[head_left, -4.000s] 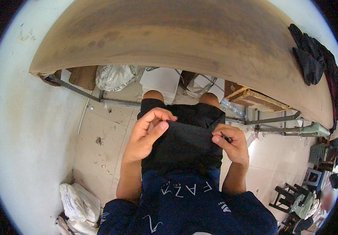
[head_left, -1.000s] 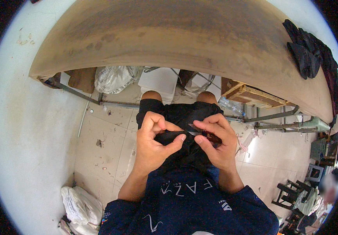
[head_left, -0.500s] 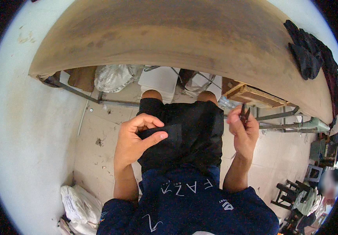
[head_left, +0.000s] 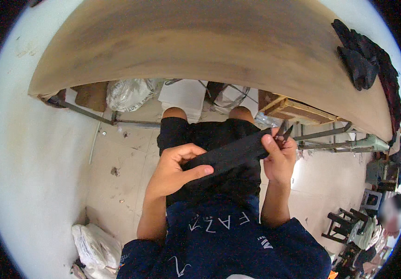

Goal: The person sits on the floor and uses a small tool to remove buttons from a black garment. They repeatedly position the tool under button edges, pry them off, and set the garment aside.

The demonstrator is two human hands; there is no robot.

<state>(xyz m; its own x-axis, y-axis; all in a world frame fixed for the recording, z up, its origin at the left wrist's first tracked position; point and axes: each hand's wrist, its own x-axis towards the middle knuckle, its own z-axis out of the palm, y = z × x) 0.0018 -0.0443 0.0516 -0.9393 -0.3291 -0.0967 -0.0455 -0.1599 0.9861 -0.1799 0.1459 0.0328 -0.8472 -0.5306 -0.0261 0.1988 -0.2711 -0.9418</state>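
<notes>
A piece of black cloth (head_left: 233,151) is stretched slantwise above my lap, its right end higher than its left. My left hand (head_left: 175,169) is closed on the left end, with the thumb on the near edge and the fingers partly hidden behind. At the other end, my right hand (head_left: 279,158) pinches the cloth under its thumb. Small dark thread snips (head_left: 285,132) also sit in the right hand, their blades pointing up and away. My black shorts lie beneath, so the cloth's lower edge is hard to make out.
A table with a stained brown cover (head_left: 186,51) curves across the far side. Black garments (head_left: 361,56) lie on its right end. Below it are a plastic bag (head_left: 128,95), a white stack (head_left: 182,97) and a wooden frame (head_left: 298,111). A dark stool (head_left: 342,223) stands at right, white sacks (head_left: 96,246) lower left.
My right hand has come left and taken hold of the cloth's right end, keeping the snips. The cloth, earlier held only by my left hand, is now stretched out; the left hand moved slightly right.
</notes>
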